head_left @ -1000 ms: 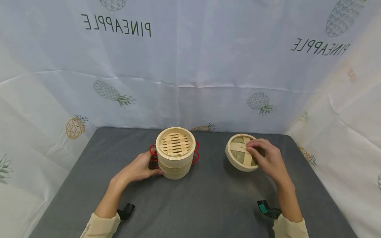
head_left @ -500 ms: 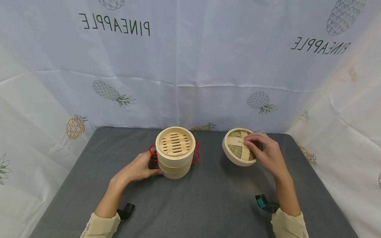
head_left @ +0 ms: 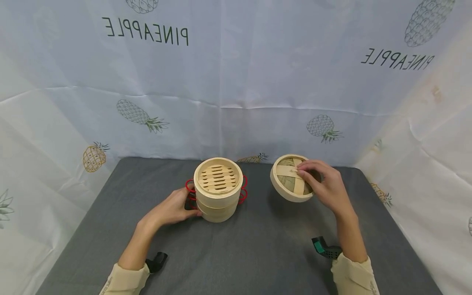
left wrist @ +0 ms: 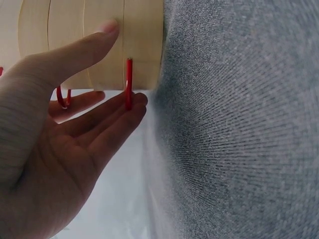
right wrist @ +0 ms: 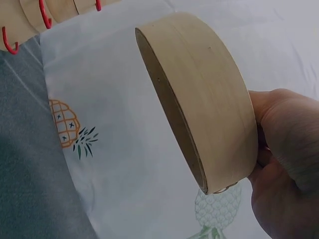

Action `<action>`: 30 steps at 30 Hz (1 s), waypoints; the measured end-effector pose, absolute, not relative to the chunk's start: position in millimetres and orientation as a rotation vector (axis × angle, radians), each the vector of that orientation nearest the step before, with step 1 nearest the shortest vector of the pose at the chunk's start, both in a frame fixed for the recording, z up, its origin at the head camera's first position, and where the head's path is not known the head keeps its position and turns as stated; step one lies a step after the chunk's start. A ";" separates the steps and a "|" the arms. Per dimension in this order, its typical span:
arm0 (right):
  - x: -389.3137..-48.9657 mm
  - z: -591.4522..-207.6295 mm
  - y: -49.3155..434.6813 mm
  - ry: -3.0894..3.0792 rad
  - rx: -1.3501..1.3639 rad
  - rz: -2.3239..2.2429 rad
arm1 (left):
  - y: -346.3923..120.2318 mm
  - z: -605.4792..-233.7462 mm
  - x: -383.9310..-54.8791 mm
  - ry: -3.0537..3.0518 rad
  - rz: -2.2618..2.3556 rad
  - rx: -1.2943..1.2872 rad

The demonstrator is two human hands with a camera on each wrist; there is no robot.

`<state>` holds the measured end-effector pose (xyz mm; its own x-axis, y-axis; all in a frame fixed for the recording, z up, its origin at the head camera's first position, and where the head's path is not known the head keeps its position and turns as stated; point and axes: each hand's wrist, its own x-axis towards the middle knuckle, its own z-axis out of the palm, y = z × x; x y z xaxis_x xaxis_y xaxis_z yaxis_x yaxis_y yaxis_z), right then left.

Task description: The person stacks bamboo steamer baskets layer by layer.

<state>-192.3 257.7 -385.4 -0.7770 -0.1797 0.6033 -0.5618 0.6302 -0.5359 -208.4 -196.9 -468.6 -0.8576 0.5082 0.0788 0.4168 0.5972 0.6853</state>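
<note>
A stack of round bamboo steamer baskets with red side handles stands on the table, its slatted top tier uncovered. My left hand holds the stack's left side. In the left wrist view its thumb lies along the bamboo wall and its fingers reach behind beside a red handle. My right hand pinches the small loop on top of the bamboo steamer lid. The lid hangs above the table, tilted, right of the stack; its hollow underside edge shows in the right wrist view.
A dark grey cloth covers the table. White curtain printed with pineapples hangs behind the table's back edge and along both sides. Black devices, one at the right wrist and another at the left, are strapped on.
My right hand has carried the lid up and to the left, closer to the stack. The left hand and the steamer stack stay where they were.
</note>
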 end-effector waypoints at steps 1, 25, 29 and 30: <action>-192.7 -384.8 256.9 -2.350 0.584 1.011 | -196.8 -468.6 -208.5 2.692 1.109 0.783; -201.6 -375.2 235.2 -2.312 0.659 1.043 | -196.2 -465.8 -207.8 2.670 1.128 0.782; -202.4 -373.0 232.1 -2.305 0.675 1.063 | -196.2 -465.9 -207.6 2.673 1.124 0.784; -202.7 -372.8 231.4 -2.305 0.677 1.067 | -196.3 -465.9 -207.6 2.674 1.122 0.783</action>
<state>-202.7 231.4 -372.8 -0.7473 -0.2235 0.6257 -0.6217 0.5676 -0.5397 -207.6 -196.3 -465.9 -0.8553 0.5131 0.0716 0.4105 0.5869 0.6979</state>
